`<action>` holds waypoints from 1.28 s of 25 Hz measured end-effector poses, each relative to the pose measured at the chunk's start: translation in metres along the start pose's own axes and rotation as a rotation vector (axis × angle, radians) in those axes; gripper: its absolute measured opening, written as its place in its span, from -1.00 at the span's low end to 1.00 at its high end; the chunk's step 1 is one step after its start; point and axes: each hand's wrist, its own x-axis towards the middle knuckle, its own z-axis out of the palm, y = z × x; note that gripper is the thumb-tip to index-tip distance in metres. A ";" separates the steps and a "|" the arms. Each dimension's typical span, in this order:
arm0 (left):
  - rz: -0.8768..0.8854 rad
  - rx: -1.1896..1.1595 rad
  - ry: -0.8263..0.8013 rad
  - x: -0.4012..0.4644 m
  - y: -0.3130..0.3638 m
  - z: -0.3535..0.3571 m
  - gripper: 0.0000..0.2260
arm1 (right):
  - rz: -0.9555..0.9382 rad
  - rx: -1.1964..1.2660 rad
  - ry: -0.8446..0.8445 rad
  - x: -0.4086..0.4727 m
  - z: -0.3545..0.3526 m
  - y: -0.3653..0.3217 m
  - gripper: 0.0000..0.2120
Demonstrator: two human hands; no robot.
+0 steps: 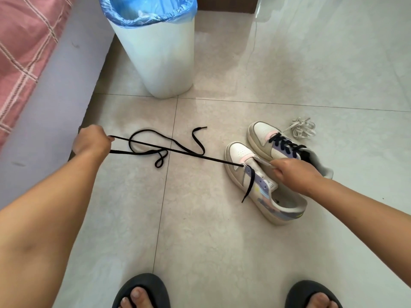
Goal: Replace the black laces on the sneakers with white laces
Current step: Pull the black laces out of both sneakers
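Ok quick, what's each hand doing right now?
Left hand: grips the black lace, pulled taut from the near sneaker.
Right hand: pinches that sneaker's tongue.

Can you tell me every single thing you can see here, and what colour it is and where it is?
near sneaker: one, cream with purple and pink, on the floor, almost unlaced
far sneaker: one, same colours, beside it, black lacing in place
black lace: one, stretched from the near sneaker to the left hand, the rest looped on the floor
white laces: a bundle, on the floor behind the sneakers
bin: one, white with a blue bag, top middle
bed cover: one, pink checked, top left
floor: pale tiles
slippers: two, dark, on the feet, bottom
left hand: grips the black lace
right hand: holds the near sneaker
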 end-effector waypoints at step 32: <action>0.504 -0.010 -0.290 -0.034 0.052 0.038 -0.20 | 0.058 0.093 -0.020 0.003 0.002 -0.044 -0.77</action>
